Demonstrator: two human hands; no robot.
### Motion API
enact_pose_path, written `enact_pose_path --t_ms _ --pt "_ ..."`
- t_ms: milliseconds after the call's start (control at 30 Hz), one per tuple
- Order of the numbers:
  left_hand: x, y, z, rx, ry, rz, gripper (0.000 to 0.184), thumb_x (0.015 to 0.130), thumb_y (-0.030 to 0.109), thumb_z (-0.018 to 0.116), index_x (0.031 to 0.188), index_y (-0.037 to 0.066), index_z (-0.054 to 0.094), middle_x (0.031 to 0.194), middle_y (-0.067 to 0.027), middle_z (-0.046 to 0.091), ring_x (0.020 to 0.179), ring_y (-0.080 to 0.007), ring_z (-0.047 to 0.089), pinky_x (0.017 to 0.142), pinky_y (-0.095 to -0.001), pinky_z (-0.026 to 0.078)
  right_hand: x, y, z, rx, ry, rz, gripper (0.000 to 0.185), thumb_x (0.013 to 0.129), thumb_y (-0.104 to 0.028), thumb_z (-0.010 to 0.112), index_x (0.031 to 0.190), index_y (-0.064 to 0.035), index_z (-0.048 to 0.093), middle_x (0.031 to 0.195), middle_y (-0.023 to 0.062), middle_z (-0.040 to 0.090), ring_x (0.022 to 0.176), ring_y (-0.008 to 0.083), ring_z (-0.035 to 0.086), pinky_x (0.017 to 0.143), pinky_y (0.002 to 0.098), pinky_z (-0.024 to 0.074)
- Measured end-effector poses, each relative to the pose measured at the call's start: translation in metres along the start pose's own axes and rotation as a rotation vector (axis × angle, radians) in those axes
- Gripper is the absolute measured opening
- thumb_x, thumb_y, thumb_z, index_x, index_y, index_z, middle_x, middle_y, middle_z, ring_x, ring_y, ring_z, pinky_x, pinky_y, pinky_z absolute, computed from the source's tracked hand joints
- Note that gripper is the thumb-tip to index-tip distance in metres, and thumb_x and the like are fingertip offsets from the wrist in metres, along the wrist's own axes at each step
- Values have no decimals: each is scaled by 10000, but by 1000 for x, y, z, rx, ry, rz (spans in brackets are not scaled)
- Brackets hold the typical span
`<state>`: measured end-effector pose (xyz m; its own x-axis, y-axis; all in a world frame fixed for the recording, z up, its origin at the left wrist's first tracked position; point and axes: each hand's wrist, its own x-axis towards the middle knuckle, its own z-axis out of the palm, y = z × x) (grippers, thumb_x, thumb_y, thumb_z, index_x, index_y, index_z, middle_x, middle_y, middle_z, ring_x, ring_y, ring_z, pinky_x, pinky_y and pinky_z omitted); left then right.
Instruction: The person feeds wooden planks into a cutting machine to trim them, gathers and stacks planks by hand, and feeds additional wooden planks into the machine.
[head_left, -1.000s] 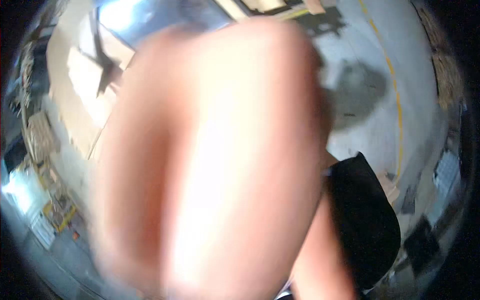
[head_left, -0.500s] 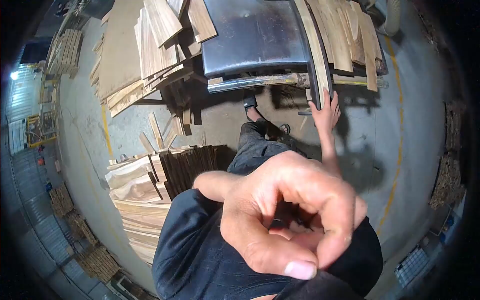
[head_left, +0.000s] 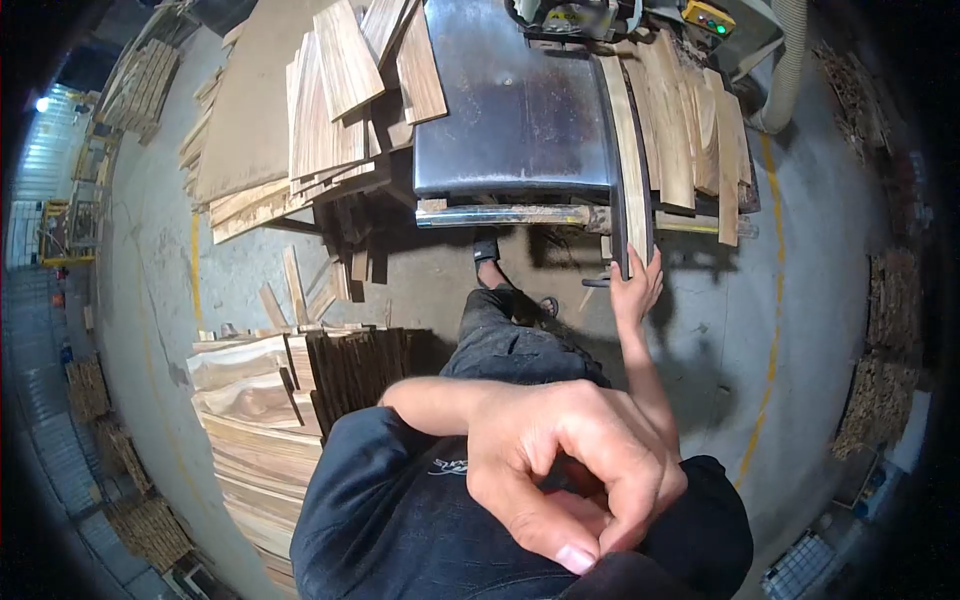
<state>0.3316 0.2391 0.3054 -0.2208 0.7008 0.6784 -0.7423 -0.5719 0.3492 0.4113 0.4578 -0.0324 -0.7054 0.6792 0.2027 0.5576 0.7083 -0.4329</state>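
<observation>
My left hand [head_left: 575, 475] is close to the camera in front of my chest. Its fingers curl into a loop with thumb and fingertips together, and the hollow inside shows nothing held. Beside its fingertips is dark cloth. My right hand [head_left: 636, 288] reaches forward to the near end of a long narrow wooden strip [head_left: 628, 150], gripping it with thumb and fingers. This strip lies lengthwise along a dark straight guide at the right edge of the metal machine table [head_left: 510, 110]; its far end runs toward the machine head [head_left: 575, 22].
Loose boards [head_left: 335, 75] lie on a brown panel [head_left: 245, 110] left of the machine. More boards [head_left: 675, 130] lie right of the strip. A board stack [head_left: 255, 430] stands at my left. A metal rail [head_left: 510, 216] crosses the table front; a hose [head_left: 787, 70] hangs right.
The view has shifted, showing more of the machine head. My left hand sits lower and farther from the camera, still curled. My right hand stays on the strip's near end.
</observation>
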Motion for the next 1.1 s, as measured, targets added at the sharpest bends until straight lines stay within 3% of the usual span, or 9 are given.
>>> enact_pose_path --t_ms 167,200,300,400,433,467,533,600,1100 --pt "5 10 -20 134 199 101 226 861 208 715 730 24 700 668 -82 606 489 -170 494 456 -290 372 -1 5 4 2 28 -44 504 794 -248 789 1284 -222 672 1472 199 435 1285 427 461 1037 534 383" --pt "0 19 -38 404 340 105 278 865 285 708 759 28 688 693 -89 616 573 -173 542 530 -318 417 -2 8 6 17 50 -60 498 796 -250 786 1280 -220 674 1474 198 435 1287 424 460 1035 532 384" --pt "-13 51 -147 1578 515 -95 239 916 238 679 963 3 674 873 -90 645 806 -221 627 730 -311 499 -3 6 7 -15 73 -89 469 816 -279 761 1267 -182 683 1498 192 419 1299 417 451 1046 530 372" --pt "-89 62 -316 2224 676 -46 368 887 314 720 1126 40 661 1174 -191 618 1088 -357 585 945 -425 467 -2 -9 -5 -24 71 -61 452 852 -292 732 1278 -149 678 1518 186 398 1314 420 439 1065 528 355" --pt "-125 61 -358 2338 862 -192 534 854 395 745 1247 58 613 1315 -244 534 1228 -423 494 1043 -490 396 -2 -12 -7 -27 64 -51 433 866 -287 721 1274 -149 682 1522 182 394 1312 424 438 1067 532 350" --pt "-154 58 -388 2502 978 -239 640 818 461 754 1318 94 595 1325 -293 515 1229 -452 495 1008 -532 422 -2 -16 -9 -27 63 -33 414 879 -281 710 1271 -150 687 1526 179 390 1310 427 438 1069 535 346" --pt "-197 50 -405 2609 1086 -418 662 854 500 698 1346 73 580 1408 -301 470 1330 -442 434 1084 -522 349 -5 -24 -12 -64 63 3 386 893 -267 693 1262 -151 693 1526 191 385 1297 435 440 1067 541 339" --pt "-193 43 -397 2641 1093 -304 532 851 427 696 1250 79 647 1415 -217 508 1345 -393 439 1088 -505 342 -8 -24 -9 -89 92 -8 393 892 -241 694 1275 -152 677 1523 207 382 1284 443 443 1053 550 339" --pt "-206 43 -397 2690 1000 -58 147 829 202 678 901 74 678 1127 -107 673 1050 -311 613 868 -441 461 -6 -23 -15 -52 87 -45 431 828 -178 734 1249 -117 666 1505 246 387 1241 453 460 993 534 359"
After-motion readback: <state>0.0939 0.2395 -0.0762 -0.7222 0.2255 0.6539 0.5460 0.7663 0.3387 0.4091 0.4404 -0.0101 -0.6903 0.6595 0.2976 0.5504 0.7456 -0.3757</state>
